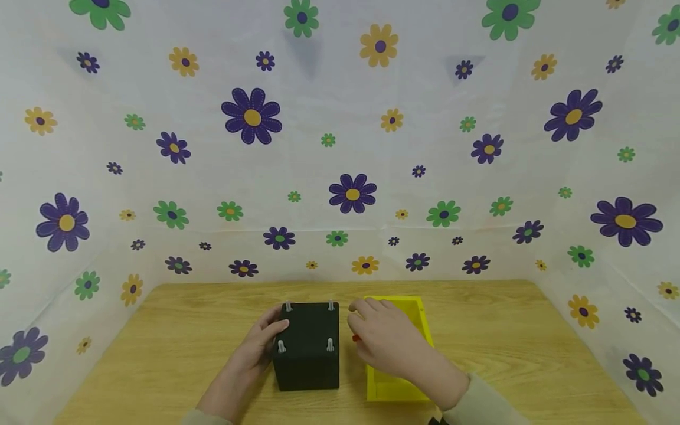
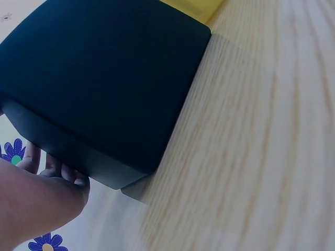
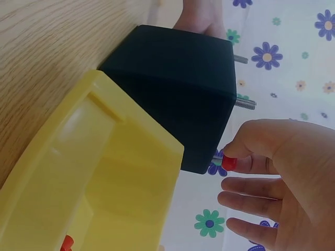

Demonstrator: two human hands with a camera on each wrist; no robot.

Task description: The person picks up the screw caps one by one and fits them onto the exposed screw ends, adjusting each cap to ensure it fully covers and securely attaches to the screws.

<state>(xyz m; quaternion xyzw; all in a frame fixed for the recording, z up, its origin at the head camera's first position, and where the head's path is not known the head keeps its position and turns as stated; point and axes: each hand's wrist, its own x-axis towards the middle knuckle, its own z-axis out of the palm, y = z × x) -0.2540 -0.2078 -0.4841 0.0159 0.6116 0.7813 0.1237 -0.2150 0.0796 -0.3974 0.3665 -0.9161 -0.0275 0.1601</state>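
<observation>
A black box (image 1: 307,366) stands on the table with several threaded metal studs (image 1: 330,345) upright in its top. My left hand (image 1: 260,339) grips its left side, thumb over the top edge and fingers round the far side. Between thumb and index finger, my right hand (image 3: 282,167) pinches a small red cap (image 3: 229,162). In the right wrist view the cap is right at the tip of one stud (image 3: 216,159). The other fingers of that hand are spread. From the head view, most of the cap is hidden behind the right hand.
A yellow bin (image 1: 398,391) stands just right of the box, partly under my right forearm. Another small red piece (image 3: 67,243) lies inside it. The wooden table (image 1: 212,307) ends at a white flowered cloth (image 1: 319,254) behind and on both sides.
</observation>
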